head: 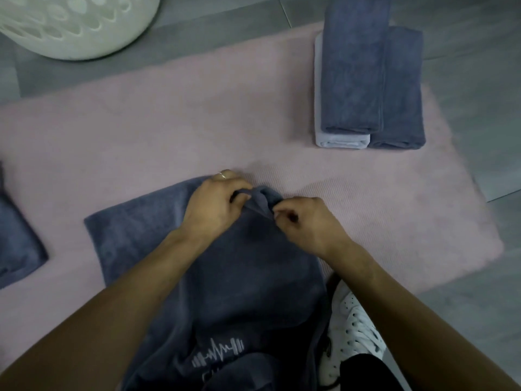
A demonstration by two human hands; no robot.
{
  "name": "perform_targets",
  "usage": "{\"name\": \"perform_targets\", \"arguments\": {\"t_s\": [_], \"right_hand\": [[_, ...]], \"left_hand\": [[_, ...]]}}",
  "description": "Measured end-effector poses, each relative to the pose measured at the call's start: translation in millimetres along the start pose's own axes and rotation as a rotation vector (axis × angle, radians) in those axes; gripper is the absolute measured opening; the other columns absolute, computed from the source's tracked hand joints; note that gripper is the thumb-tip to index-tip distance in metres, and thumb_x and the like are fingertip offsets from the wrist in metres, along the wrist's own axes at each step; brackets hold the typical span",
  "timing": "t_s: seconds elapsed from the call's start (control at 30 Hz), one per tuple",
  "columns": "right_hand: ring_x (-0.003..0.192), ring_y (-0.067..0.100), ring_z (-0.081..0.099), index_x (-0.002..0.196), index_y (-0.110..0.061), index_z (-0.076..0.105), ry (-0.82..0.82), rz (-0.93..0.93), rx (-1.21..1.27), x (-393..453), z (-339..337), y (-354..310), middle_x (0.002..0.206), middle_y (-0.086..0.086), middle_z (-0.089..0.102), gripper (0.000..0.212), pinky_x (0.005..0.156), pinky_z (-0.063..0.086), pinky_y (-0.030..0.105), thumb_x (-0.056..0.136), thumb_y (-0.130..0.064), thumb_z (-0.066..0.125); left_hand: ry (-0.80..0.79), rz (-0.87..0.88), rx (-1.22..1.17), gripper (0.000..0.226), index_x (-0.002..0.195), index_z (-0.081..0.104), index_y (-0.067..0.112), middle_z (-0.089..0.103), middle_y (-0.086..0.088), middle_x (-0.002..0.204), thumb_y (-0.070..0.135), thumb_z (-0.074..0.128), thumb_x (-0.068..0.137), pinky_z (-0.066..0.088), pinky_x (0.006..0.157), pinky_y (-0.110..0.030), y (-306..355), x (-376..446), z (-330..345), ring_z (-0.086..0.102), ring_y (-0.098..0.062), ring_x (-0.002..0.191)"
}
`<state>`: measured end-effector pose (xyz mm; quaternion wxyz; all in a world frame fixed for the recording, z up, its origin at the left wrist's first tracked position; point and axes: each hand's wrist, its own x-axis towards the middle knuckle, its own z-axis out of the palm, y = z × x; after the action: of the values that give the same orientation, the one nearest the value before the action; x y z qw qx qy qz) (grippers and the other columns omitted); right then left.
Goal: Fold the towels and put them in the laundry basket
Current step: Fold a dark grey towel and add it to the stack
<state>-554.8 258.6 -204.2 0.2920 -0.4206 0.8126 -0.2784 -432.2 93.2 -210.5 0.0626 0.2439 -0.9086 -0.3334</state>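
While the dark towel [158,230] lies on the pink rug [197,114] running toward the person, both hands — left hand [214,201], right hand [304,221] — pinch its far edge with curled fingers; the laundry basket [79,26] sits far-left.

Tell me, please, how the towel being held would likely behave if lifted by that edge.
Probably floppy: the towel bunches where the left hand and right hand pinch it. It would likely drape and unfold, not hold shape. Its soft pile suggests a secure, non-slippery grip.
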Motion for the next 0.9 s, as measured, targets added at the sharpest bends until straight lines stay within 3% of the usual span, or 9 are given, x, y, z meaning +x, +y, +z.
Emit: {"name": "perform_targets", "arguments": {"t_s": [0.13, 0.2, 0.3, 0.37, 0.47, 0.57, 0.67, 0.77, 0.9], "right_hand": [[0.069, 0.019, 0.063, 0.079, -0.017, 0.072, 0.164, 0.127, -0.010, -4, -4, 5, 0.079, 0.001, 0.069, 0.013, 0.066, 0.055, 0.037, 0.084, -0.021, 0.060], [0.075, 0.021, 0.062, 0.080, -0.017, 0.073, 0.126, 0.175, -0.056, -3, -4, 1, 0.085, 0.004, 0.066, 0.013, 0.069, 0.055, 0.038, 0.084, -0.027, 0.065], [0.083, 0.021, 0.062, 0.086, -0.018, 0.071, 0.026, 0.220, -0.125, -3, -1, -11, 0.093, 0.004, 0.065, 0.022, 0.074, 0.053, 0.036, 0.082, -0.039, 0.069], [0.089, 0.022, 0.061, 0.094, -0.017, 0.067, -0.047, 0.238, -0.187, -4, 0, -18, 0.099, 0.003, 0.064, 0.028, 0.076, 0.052, 0.034, 0.082, -0.042, 0.069], [0.092, 0.025, 0.060, 0.100, -0.015, 0.059, -0.068, 0.272, -0.290, -7, 2, -20, 0.103, 0.005, 0.060, 0.031, 0.075, 0.050, 0.035, 0.086, -0.041, 0.066], [0.093, 0.026, 0.060, 0.100, -0.014, 0.056, -0.057, 0.308, -0.360, -12, -1, -17, 0.103, 0.006, 0.060, 0.033, 0.075, 0.049, 0.035, 0.087, -0.042, 0.065], [0.089, 0.025, 0.060, 0.096, -0.015, 0.056, -0.062, 0.259, -0.378, -18, -2, -17, 0.099, 0.005, 0.060, 0.031, 0.072, 0.048, 0.035, 0.088, -0.045, 0.063], [0.084, 0.024, 0.061, 0.092, -0.017, 0.062, -0.040, 0.205, -0.346, -23, 3, -20, 0.096, 0.004, 0.060, 0.033, 0.070, 0.048, 0.033, 0.086, -0.049, 0.062], [0.088, 0.025, 0.062, 0.100, -0.016, 0.066, -0.047, 0.174, -0.344, -24, 11, -23, 0.104, 0.004, 0.059, 0.033, 0.071, 0.046, 0.031, 0.087, -0.046, 0.062]], "left_hand": [[0.032, -0.037, -0.003, 0.020, 0.093, 0.072, 0.010, 0.064, -0.001, 0.101, 0.010, 0.057, 0.080, 0.053, 0.080, -0.040, -21, -16, 0, 0.060, -0.018, 0.093], [0.010, -0.063, -0.019, 0.024, 0.097, 0.071, 0.011, 0.062, 0.002, 0.106, 0.015, 0.055, 0.079, 0.054, 0.081, -0.041, -20, -22, 0, 0.060, -0.016, 0.096], [0.006, -0.153, -0.081, 0.037, 0.095, 0.071, 0.016, 0.059, 0.010, 0.104, 0.039, 0.050, 0.076, 0.054, 0.082, -0.034, -6, -21, 0, 0.058, -0.009, 0.096], [0.021, -0.191, -0.074, 0.034, 0.091, 0.072, 0.020, 0.057, 0.013, 0.101, 0.049, 0.058, 0.078, 0.051, 0.081, -0.028, -2, -17, 2, 0.056, -0.005, 0.095], [0.065, -0.225, -0.049, 0.015, 0.087, 0.074, 0.020, 0.055, 0.014, 0.098, 0.034, 0.070, 0.083, 0.049, 0.080, -0.024, -2, -14, 7, 0.054, -0.002, 0.091], [0.127, -0.257, -0.127, 0.007, 0.077, 0.074, 0.017, 0.060, 0.008, 0.087, 0.022, 0.073, 0.083, 0.042, 0.075, -0.011, 2, -12, 10, 0.053, 0.001, 0.081], [0.118, -0.319, -0.157, 0.019, 0.068, 0.071, 0.011, 0.061, 0.006, 0.068, 0.021, 0.071, 0.084, 0.045, 0.072, -0.020, 8, -4, 10, 0.055, -0.007, 0.073], [0.000, -0.456, -0.211, 0.033, 0.071, 0.070, 0.001, 0.068, -0.013, 0.071, 0.028, 0.066, 0.089, 0.049, 0.068, -0.037, 10, 6, 10, 0.059, -0.019, 0.065], [0.010, -0.446, -0.217, 0.037, 0.072, 0.069, -0.002, 0.068, -0.018, 0.076, 0.031, 0.066, 0.089, 0.047, 0.067, -0.034, 9, 7, 12, 0.059, -0.024, 0.068]]}}
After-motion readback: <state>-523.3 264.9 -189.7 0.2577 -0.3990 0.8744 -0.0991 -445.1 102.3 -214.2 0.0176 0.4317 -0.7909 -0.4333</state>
